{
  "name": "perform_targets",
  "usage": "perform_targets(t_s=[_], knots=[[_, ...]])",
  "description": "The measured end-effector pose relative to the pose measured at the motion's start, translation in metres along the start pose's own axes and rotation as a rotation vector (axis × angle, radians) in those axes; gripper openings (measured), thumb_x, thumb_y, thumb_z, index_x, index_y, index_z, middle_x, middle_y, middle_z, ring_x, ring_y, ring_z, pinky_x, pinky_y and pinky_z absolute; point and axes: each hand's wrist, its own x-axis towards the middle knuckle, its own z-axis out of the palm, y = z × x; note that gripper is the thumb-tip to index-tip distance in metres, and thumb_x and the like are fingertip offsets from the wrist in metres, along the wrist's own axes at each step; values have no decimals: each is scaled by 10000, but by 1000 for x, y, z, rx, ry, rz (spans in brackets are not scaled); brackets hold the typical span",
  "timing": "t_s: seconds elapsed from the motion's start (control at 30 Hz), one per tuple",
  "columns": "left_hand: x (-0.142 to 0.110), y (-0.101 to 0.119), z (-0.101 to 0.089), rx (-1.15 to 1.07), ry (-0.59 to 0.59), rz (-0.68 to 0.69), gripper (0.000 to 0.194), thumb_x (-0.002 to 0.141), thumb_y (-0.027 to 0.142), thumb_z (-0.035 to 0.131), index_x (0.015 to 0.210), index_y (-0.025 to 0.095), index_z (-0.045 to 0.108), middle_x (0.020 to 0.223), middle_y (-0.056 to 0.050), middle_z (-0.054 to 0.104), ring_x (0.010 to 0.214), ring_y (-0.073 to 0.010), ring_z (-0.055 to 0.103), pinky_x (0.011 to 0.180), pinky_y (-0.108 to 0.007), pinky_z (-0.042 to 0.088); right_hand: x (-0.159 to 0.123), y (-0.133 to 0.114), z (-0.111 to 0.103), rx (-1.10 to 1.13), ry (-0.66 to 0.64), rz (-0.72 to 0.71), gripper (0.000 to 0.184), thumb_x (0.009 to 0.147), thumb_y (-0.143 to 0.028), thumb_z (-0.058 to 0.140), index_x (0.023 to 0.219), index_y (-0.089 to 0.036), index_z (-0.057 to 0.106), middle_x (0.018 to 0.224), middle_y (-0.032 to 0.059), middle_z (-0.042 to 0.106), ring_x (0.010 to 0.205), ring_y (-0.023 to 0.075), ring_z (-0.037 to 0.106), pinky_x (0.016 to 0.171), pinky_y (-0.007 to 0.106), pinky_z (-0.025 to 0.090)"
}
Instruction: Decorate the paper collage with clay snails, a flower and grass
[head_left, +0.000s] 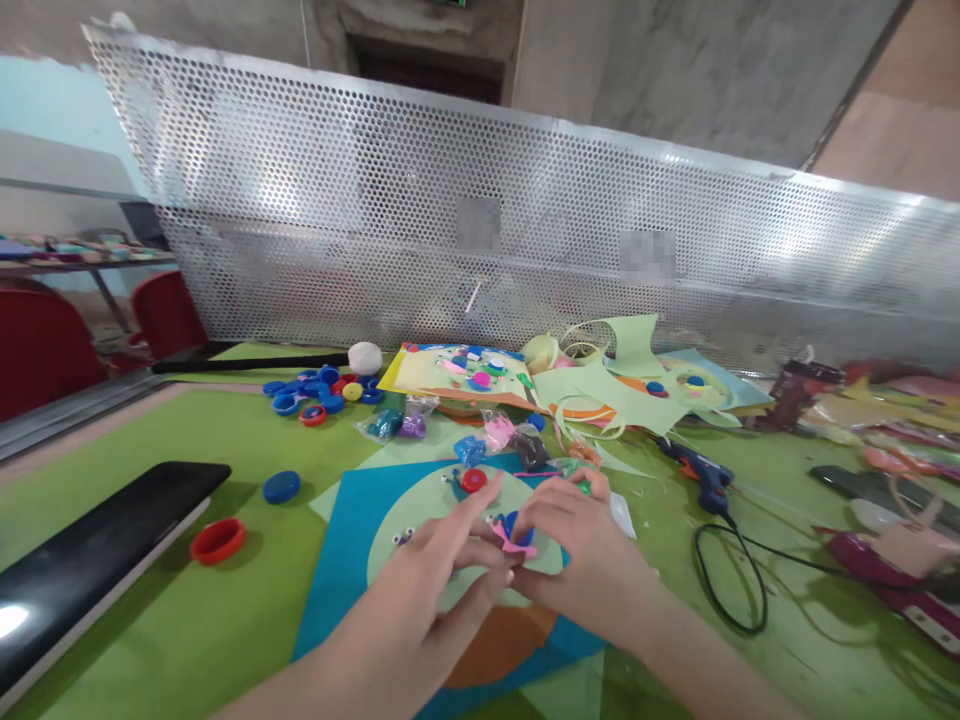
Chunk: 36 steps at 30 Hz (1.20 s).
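A small snail (514, 541) with a pink clay body and a blue bottle cap as its shell sits between my hands, over a pale green paper circle (390, 515) on a blue sheet (330, 560). My left hand (442, 570) presses thumb and fingers at its left side, index finger stretched forward. Curled around the right side and the cap are the fingers of my right hand (577, 535); its fingertips are partly hidden. Just beyond lies another snail with a red cap (473, 481). A piece with little eyes (403, 538) shows beside my left hand. Brown paper (502, 650) lies below.
Bagged clay (471, 450) lies behind the sheet. At left are a black device (97, 570), a red cap ring (217, 541), a blue cap (281, 487) and a cap pile (330, 385). At right is a glue gun (701, 475) with its cord. A perforated metal panel (390, 220) stands behind.
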Motion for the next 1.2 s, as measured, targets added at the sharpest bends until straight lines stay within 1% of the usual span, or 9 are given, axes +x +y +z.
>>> perform_targets(t_s=[0.13,0.23,0.4,0.57,0.7,0.83,0.97,1.03,1.2], knots=[[-4,2,3,60,-94,78,598,912,367,379,1402,386,38,1160,20,649,1119,-204,547,930,-421,459,0,-5,3,0,3,21,393,588,-293,756,926,-207,575,952,29,651,912,247,581,851,426,272],[-4,3,2,89,-147,156,657,909,355,384,1397,394,-54,1160,26,651,1074,-224,571,937,-473,437,-1,-6,4,24,-32,6,389,623,-259,710,980,-215,564,986,39,637,910,243,578,823,416,290],[-2,7,-5,176,-90,56,630,930,406,308,1397,367,-113,1149,6,655,1154,-262,496,933,-511,417,-1,3,0,-26,5,-1,434,630,-233,699,1041,-252,561,1047,35,632,992,264,557,882,445,258],[-3,7,2,164,-171,146,759,894,371,399,1364,401,-197,1182,31,637,1079,-266,544,876,-493,458,0,-1,3,7,-108,-30,541,606,-220,716,1113,-221,525,1112,80,607,1040,286,534,906,469,263],[-6,8,3,159,-120,130,748,902,352,381,1390,316,-184,1128,-17,666,1088,-252,553,901,-465,461,2,-3,1,0,-115,-25,496,639,-284,706,1098,-200,538,1098,97,611,1015,276,545,874,440,330],[-9,12,-2,122,-54,72,674,920,369,344,1405,320,-121,1178,-33,641,1177,-227,511,932,-450,461,3,0,-3,-13,-55,4,517,649,-335,732,1112,-216,537,1102,89,608,1024,265,544,887,426,346],[-6,15,2,138,-132,202,782,855,204,410,1410,281,-136,1115,-39,671,1074,-227,591,882,-388,503,2,-3,-1,49,-140,-18,558,619,-328,745,1125,-232,530,1111,73,600,1049,264,535,929,442,315],[-6,16,3,160,-112,246,828,811,141,410,1408,270,-150,1091,-37,679,1051,-218,606,859,-352,517,2,-3,-1,65,-165,-13,579,617,-338,748,1140,-230,525,1125,73,595,1062,267,529,943,453,300],[-7,16,1,261,-24,138,867,780,118,415,1391,325,-165,1141,-13,652,1073,-198,593,850,-344,530,5,0,-6,50,-138,34,546,638,-325,744,1130,-213,536,1164,92,578,1081,274,515,918,449,315]])
